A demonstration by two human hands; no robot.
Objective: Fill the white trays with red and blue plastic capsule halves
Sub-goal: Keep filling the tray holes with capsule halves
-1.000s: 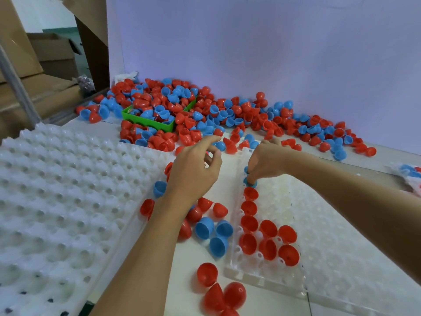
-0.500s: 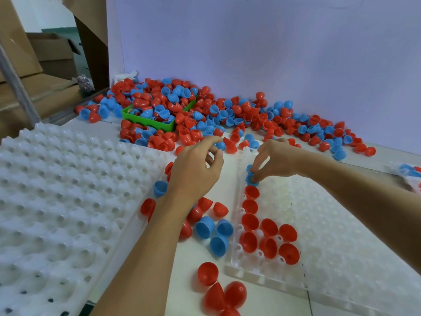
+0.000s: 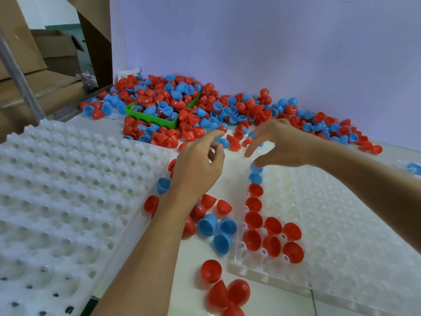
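A white tray (image 3: 355,224) on the right holds a column of red halves (image 3: 252,220) topped by two blue halves (image 3: 255,177), plus more red ones beside it. My right hand (image 3: 275,144) hovers just above those blue halves, fingers spread, holding nothing. My left hand (image 3: 198,165) is raised over the gap between the trays, fingers loosely curled and apart, empty as far as I can see. A second white tray (image 3: 57,197) lies at the left with bare pockets. A big heap of red and blue halves (image 3: 205,110) lines the back.
A green bin (image 3: 155,115) full of halves sits in the heap. Loose blue halves (image 3: 218,231) and red halves (image 3: 225,286) lie between the trays and near the front edge. A pale wall stands behind; cardboard boxes (image 3: 52,49) are at far left.
My right hand let go of a blue half in the tray column and lifted, its fingers opening. My left hand stayed nearly in place.
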